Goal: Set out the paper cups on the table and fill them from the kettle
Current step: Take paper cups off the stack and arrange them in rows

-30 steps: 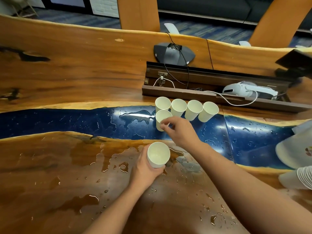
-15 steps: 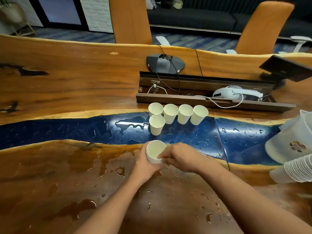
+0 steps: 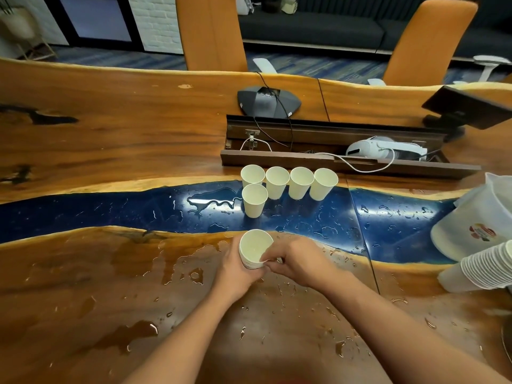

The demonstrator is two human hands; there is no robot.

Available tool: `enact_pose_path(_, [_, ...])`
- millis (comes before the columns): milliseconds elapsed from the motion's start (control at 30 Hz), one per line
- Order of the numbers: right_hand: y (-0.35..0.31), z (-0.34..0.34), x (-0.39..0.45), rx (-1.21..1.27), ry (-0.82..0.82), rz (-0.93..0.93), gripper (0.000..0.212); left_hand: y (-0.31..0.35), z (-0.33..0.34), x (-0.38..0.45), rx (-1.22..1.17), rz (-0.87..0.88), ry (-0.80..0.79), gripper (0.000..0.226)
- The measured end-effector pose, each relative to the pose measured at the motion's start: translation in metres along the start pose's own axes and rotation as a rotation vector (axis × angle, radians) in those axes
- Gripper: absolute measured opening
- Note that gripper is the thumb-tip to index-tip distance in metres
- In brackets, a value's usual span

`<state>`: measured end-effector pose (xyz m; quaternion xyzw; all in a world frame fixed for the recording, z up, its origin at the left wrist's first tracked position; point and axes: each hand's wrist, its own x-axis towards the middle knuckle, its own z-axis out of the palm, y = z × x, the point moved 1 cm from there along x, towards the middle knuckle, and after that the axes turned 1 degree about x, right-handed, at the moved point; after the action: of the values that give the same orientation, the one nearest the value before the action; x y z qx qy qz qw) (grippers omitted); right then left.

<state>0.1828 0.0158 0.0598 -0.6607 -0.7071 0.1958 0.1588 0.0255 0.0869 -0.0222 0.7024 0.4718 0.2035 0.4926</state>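
Just below the centre of the frame we held a short stack of paper cups, nested and tipped so the mouth faced up toward us. Our left hand was curled round the stack's wall from the lower left, and our right hand pinched the rim of the topmost cup with thumb and fingertips. We judged this to be the step of peeling one more cup loose for setting out; filling had not begun, since every cup looked dry inside. Above the stack, five cups already stood upright on the blue resin strip of the table: a back row of four packed rim to rim, and a single front cup just below the row's left end. The next move, as we saw it, called for a firm hold on the stack while the pinched cup was drawn free, then placing it to the right of the front cup to carry on the second row. Puddles lay across the wood and resin, so a light cup might slide. At the right edge sat a pale kettle and, below it, a longer stack lying on its side.
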Motion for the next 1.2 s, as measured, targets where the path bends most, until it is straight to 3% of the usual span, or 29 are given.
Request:
enact_pose_path(200, [-0.004, -0.014, 0.0, 0.065, 0.111, 0.03, 0.013, 0.001, 0.002, 0.0, -0.004, 0.016, 0.01, 0.079])
enact_pose_path(400, [-0.002, -0.053, -0.001, 0.161, 0.526, 0.108, 0.016, 0.005, -0.007, 0.013, 0.047, 0.014, 0.017, 0.083])
enact_pose_path(500, [0.018, -0.057, 0.001, 0.116, 0.611, 0.207, 0.015, 0.006, -0.011, 0.02, 0.041, -0.004, 0.01, 0.085])
enact_pose_path(633, [0.05, -0.036, 0.008, 0.047, 0.433, 0.455, 0.019, 0.005, -0.01, 0.021, 0.066, -0.006, 0.028, 0.085])
enact_pose_path(833, [0.07, 0.005, 0.029, -0.037, 0.128, 0.582, 0.024, 0.007, -0.01, 0.023, 0.083, -0.023, 0.021, 0.086])
enact_pose_path(1200, [0.091, 0.007, 0.077, 0.006, 0.118, 0.639, 0.025, 0.006, -0.008, 0.027, 0.094, -0.045, 0.01, 0.087])
